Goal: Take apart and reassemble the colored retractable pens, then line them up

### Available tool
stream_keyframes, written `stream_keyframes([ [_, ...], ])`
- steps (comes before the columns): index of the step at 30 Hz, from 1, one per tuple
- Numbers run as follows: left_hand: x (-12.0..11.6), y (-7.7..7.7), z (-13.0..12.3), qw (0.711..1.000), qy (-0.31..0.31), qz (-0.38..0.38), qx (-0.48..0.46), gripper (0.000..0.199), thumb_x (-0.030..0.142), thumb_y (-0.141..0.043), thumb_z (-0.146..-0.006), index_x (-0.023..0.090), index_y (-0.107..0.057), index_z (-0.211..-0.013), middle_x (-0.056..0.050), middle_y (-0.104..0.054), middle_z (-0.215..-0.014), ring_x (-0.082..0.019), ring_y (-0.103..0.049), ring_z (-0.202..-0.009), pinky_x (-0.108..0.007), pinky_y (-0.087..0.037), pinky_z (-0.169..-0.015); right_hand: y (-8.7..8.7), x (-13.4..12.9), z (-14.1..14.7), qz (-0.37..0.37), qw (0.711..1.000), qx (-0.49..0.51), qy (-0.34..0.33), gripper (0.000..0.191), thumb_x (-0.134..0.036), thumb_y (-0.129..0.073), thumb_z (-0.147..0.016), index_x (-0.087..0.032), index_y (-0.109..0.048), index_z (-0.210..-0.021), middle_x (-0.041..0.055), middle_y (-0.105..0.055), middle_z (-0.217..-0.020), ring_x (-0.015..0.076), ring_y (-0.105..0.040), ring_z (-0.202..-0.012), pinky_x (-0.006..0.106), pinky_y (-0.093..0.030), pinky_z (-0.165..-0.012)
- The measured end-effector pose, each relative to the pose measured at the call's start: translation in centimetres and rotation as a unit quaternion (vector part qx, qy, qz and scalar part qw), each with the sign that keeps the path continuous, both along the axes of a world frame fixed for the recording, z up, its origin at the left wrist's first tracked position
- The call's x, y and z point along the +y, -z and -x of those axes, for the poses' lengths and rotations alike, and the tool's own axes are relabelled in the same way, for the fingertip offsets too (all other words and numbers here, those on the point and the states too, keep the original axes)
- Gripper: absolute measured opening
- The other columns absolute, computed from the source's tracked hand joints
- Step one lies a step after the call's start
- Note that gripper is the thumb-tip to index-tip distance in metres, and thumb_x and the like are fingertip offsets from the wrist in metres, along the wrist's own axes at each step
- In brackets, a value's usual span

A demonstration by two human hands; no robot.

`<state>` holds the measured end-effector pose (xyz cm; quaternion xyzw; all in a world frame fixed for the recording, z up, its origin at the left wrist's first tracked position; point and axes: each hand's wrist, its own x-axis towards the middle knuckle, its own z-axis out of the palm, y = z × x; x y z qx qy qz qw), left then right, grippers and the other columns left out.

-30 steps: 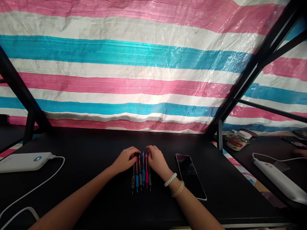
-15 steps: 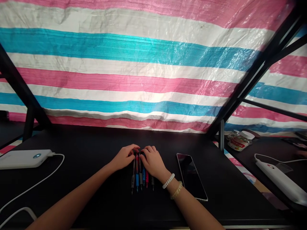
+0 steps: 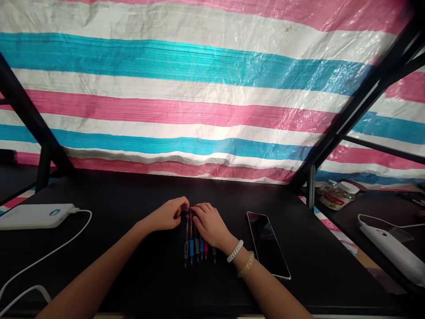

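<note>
Several pens lie side by side on the black tabletop, tips toward me. Among them are a grey-gripped pen (image 3: pixel 186 251) at the left end, a blue-gripped pen (image 3: pixel 191 249) and a pink-gripped pen (image 3: pixel 206 250). My left hand (image 3: pixel 168 215) is left of the row, its fingers bent and the thumb apart from them. Its index fingertip is at the far end of the leftmost pens. My right hand (image 3: pixel 210 225) lies flat over the right part of the row, fingers stretched forward, covering the upper parts of those pens. Neither hand grips a pen.
A phone (image 3: pixel 268 246) lies right of my right hand. At left is a white power bank (image 3: pixel 36 216) with a cable (image 3: pixel 71 239). Black frame bars and a striped sheet (image 3: pixel 186 102) stand behind. On the neighbouring table are a jar (image 3: pixel 338 196) and another white device (image 3: pixel 392 252).
My left hand has drawn slightly left and its thumb has moved away from the pens. My right hand still lies over the row. The view has shifted a little.
</note>
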<state>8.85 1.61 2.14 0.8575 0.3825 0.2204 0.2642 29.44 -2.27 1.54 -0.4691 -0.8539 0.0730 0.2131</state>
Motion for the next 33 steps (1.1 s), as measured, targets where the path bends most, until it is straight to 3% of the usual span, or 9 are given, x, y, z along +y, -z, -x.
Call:
stream_keyframes([
  [5,-0.6,-1.0,0.2,0.997,0.072,-0.019,0.018,0.03,0.005,-0.052,-0.066,0.022,-0.059,-0.089,-0.001,-0.055,-0.093,-0.014,-0.054,-0.072,-0.024,-0.043,-0.063,-0.2,-0.3,0.0,-0.01,1.0,-0.004,-0.007,0.026,-0.021,-0.042,-0.099,-0.02,-0.06,-0.118,0.0078,-0.063,-0.113,0.022,-0.053,-0.106,0.035,-0.042,-0.09],
  [10,-0.9,-1.8,0.5,0.991,0.133,0.005,0.019,0.021,0.011,-0.063,-0.074,0.024,-0.069,-0.089,-0.003,-0.055,-0.109,-0.02,-0.057,-0.099,-0.029,-0.045,-0.087,-0.3,-0.2,-0.2,-0.036,0.998,0.043,0.005,0.027,-0.022,-0.045,-0.098,-0.02,-0.059,-0.122,0.0089,-0.061,-0.119,0.0231,-0.051,-0.112,0.038,-0.039,-0.096],
  [16,-1.1,-2.0,0.6,0.987,0.15,-0.014,0.059,0.017,0.019,-0.073,-0.077,0.029,-0.073,-0.091,-0.002,-0.054,-0.108,-0.021,-0.052,-0.103,-0.031,-0.041,-0.091,-1.1,-0.7,-0.2,-0.054,0.992,0.112,0.023,0.022,-0.021,-0.045,-0.098,-0.02,-0.065,-0.106,0.0072,-0.067,-0.105,0.023,-0.055,-0.103,0.039,-0.04,-0.093],
  [22,-1.3,-2.7,0.6,0.984,0.153,-0.038,0.082,0.01,0.018,-0.069,-0.081,0.028,-0.072,-0.08,-0.001,-0.06,-0.106,-0.022,-0.051,-0.105,-0.035,-0.036,-0.096,-1.6,-0.7,-0.6,-0.043,0.977,0.204,0.044,0.026,-0.022,-0.041,-0.099,-0.02,-0.067,-0.097,0.0063,-0.069,-0.095,0.0214,-0.059,-0.095,0.036,-0.045,-0.087],
  [24,-1.1,-3.1,0.6,0.987,0.138,-0.053,0.063,0.01,0.02,-0.062,-0.086,0.027,-0.07,-0.084,-0.002,-0.063,-0.107,-0.022,-0.052,-0.106,-0.037,-0.034,-0.1,-2.0,-0.6,-1.1,-0.002,0.969,0.241,0.044,0.025,-0.026,-0.043,-0.099,-0.02,-0.067,-0.101,0.0052,-0.069,-0.093,0.0198,-0.061,-0.089,0.032,-0.047,-0.082],
  [28,-0.8,-2.9,0.3,0.989,0.022,-0.146,0.027,0.021,0.017,-0.042,-0.095,0.023,-0.062,-0.091,-0.001,-0.066,-0.091,-0.018,-0.058,-0.09,-0.039,-0.032,-0.104,-3.0,-0.7,-2.0,0.117,0.964,0.235,-0.028,0.03,-0.031,-0.037,-0.103,-0.021,-0.064,-0.113,0.0014,-0.07,-0.092,0.0161,-0.064,-0.079,0.026,-0.048,-0.072],
  [30,-0.9,-2.4,-0.1,0.979,-0.015,-0.198,0.041,0.024,0.014,-0.037,-0.095,0.022,-0.059,-0.091,0.0,-0.065,-0.085,-0.017,-0.058,-0.082,-0.041,-0.03,-0.105,-3.2,-0.8,-2.1,0.12,0.973,0.19,-0.058,0.028,-0.029,-0.041,-0.102,-0.022,-0.064,-0.115,0.0019,-0.071,-0.097,0.0173,-0.065,-0.085,0.027,-0.048,-0.076],
  [33,-1.3,-1.7,-0.8,0.967,-0.023,-0.244,0.072,0.025,0.012,-0.035,-0.094,0.021,-0.058,-0.089,-0.001,-0.064,-0.083,-0.017,-0.057,-0.077,-0.041,-0.032,-0.1,-2.7,-0.9,-2.0,0.09,0.989,0.103,-0.05,0.024,-0.023,-0.046,-0.099,-0.022,-0.062,-0.117,0.0045,-0.07,-0.102,0.0196,-0.066,-0.092,0.028,-0.047,-0.079],
])
